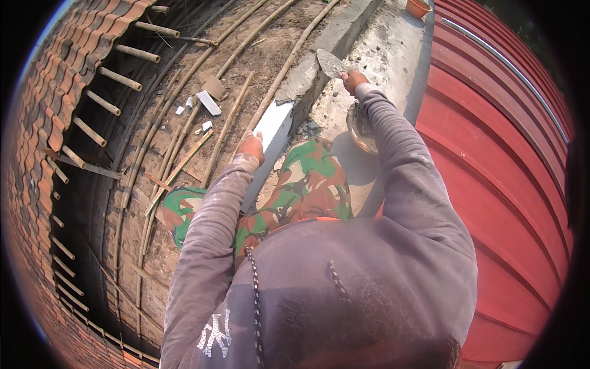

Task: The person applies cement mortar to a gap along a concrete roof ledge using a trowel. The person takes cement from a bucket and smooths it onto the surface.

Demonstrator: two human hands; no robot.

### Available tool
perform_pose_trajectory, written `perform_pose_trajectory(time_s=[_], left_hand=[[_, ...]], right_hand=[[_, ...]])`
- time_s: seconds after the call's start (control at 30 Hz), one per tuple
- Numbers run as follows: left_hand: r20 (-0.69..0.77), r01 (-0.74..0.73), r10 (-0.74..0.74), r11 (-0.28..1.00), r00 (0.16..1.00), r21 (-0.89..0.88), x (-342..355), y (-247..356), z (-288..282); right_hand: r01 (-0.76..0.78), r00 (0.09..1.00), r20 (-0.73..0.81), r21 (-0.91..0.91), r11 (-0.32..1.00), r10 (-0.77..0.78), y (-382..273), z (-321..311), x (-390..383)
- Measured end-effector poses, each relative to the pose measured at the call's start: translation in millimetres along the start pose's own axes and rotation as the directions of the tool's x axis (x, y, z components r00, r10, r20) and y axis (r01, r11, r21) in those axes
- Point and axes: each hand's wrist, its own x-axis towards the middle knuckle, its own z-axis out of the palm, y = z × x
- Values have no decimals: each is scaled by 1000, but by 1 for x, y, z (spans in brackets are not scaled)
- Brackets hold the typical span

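My right hand [354,81] is closed round the handle of a trowel [330,63]. Its mortar-grey blade lies over the edge of the low wall's mortar-covered top [302,77]. Nearer to me, a smooth white block surface [275,120] forms the wall's top. My left hand [251,149] is curled over the left edge of this white block, the thumb on its top and the other fingers partly hidden. Beneath my right forearm sits a round mortar pan [362,132], partly covered by the sleeve.
Red metal roofing [491,154] slopes away at the right. Left of the wall lie bamboo poles [230,114] and white block scraps [209,103] on brown ground. A tiled roof edge [55,80] with protruding poles stands farther left. An orange bucket [418,8] is at the far end.
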Motion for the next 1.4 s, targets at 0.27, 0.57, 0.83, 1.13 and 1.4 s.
perform_pose_trajectory(time_s=[0.27,0.57,0.83,1.13,1.4], left_hand=[[62,-9,8,1000,998,7,1,-1,-13],[27,7,-7,1000,1000,4,-13,-11,-17],[0,-38,38,999,999,9,-4,-10,-4],[-83,-51,51,999,995,-4,-6,-9,-4],[-181,-13,-20,984,983,-179,-18,9,2]], right_hand=[[-504,852,523,830,-240,22,-33,100,-68],[-660,729,684,691,-294,-29,-98,109,-194],[-312,942,11,407,859,337,70,-14,-233],[-133,948,-242,293,947,208,105,78,-183],[120,908,-379,644,756,179,98,44,-150]])
